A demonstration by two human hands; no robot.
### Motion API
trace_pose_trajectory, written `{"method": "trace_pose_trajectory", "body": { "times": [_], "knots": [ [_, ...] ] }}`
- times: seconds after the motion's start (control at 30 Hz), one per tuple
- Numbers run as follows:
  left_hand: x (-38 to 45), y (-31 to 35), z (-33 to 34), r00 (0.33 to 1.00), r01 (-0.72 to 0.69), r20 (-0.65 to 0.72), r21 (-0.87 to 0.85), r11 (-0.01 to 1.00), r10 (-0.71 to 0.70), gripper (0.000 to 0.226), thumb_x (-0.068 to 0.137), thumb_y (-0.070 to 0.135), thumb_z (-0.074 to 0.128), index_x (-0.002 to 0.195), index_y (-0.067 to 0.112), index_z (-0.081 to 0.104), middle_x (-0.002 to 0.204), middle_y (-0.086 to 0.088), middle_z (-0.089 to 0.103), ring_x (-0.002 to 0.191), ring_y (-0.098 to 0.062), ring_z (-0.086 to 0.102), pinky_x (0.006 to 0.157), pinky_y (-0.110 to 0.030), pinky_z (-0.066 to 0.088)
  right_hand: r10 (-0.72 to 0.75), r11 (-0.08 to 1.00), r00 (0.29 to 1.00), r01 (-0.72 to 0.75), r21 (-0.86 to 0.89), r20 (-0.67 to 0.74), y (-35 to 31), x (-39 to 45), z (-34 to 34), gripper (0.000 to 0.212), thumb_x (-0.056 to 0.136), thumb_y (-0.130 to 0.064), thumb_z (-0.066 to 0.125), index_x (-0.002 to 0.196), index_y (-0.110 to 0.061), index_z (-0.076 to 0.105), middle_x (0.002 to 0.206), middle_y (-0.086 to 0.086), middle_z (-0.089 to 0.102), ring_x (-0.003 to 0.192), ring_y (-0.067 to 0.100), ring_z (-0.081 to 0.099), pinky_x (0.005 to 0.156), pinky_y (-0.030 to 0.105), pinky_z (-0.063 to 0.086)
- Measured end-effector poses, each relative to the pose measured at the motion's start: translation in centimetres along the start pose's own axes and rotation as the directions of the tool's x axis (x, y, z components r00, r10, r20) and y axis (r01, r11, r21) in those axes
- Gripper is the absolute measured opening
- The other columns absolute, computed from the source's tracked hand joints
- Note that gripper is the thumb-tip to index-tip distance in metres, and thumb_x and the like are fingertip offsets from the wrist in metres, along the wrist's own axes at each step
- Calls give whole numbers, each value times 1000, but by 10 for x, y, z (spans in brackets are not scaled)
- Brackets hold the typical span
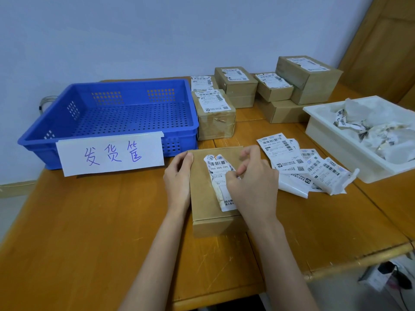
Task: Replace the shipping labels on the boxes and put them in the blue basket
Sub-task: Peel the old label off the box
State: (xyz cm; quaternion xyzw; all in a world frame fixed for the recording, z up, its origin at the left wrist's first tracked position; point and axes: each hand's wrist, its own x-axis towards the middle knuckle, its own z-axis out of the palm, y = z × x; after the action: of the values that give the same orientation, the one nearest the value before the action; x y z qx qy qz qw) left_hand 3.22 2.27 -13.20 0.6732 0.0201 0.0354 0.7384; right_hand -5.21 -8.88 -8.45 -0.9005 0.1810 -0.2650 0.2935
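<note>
Head cam: you're mid-peel on the old shipping label (219,176) of the cardboard box (203,198) lying flat on the surface (89,221) right in front of you. Your left hand (178,176) steadies the box's left edge, its grip loose; your right hand (251,182) pinches the crumpled label. The blue basket (107,113) holds no boxes. Next I'd say pull it off clean, then grab a fresh label (275,144) from the pile just right.
</note>
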Motion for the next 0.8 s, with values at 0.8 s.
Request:
{"method": "trace_pose_trajectory", "body": {
  "times": [0.8],
  "knots": [
    [-2,1,0,1000,-13,-3,6,1000,13,13,97,26,57,96,24,70,96,3,71,90,-10,65,78,-22,48,-52,996,998,54,-74,37,3,14,10,31,83,-27,69,109,-13,60,114,2,49,99,18,47,85,32,43]
  ]
}}
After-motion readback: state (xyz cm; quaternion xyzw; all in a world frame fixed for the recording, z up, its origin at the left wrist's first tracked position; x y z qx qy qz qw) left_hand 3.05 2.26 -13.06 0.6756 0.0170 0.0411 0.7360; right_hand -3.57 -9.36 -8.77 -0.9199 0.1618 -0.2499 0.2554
